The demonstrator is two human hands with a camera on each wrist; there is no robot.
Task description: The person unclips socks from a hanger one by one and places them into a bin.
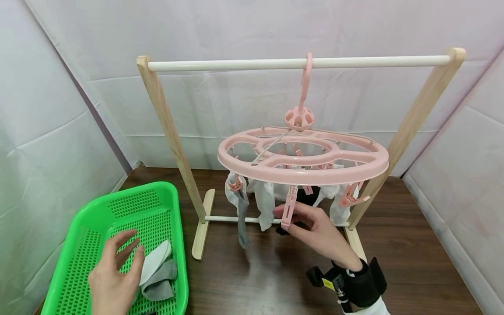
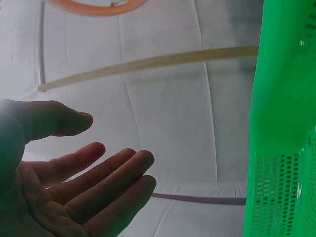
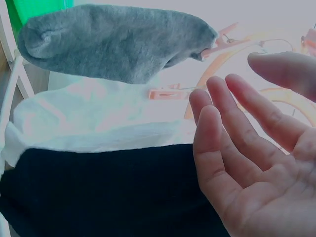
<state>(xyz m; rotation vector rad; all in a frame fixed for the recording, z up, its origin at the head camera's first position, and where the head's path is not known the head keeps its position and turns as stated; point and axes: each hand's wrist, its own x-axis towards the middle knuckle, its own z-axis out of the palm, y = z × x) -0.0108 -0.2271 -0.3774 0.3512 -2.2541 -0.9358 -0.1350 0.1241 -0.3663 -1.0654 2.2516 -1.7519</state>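
My left hand (image 1: pixel 116 273) hovers over the green basket (image 1: pixel 179 245), fingers loosely bent and holding nothing. In the basket lie a white sock (image 1: pixel 155 261) and a grey sock (image 1: pixel 160 280). My right hand (image 1: pixel 315 225) is under the front of the pink oval drying hanger (image 1: pixel 303 177), its fingers beside a hanging clothespin (image 1: pixel 289 205). The right wrist view shows the fingers (image 3: pixel 247 143) spread from the thumb with nothing between them. Near them hang a grey sock (image 3: pixel 113 42), a white sock (image 3: pixel 74 116) and a black sock (image 3: pixel 108 192).
The hanger's hook (image 1: pixel 306 81) sits over the white rod (image 1: pixel 228 65) of a wooden-legged rack. Several more clothespins, such as one pink clothespin (image 1: pixel 352 197) at the right, hang from the ring. White cloth walls (image 1: pixel 244 30) surround the dark wooden table (image 1: pixel 417 258).
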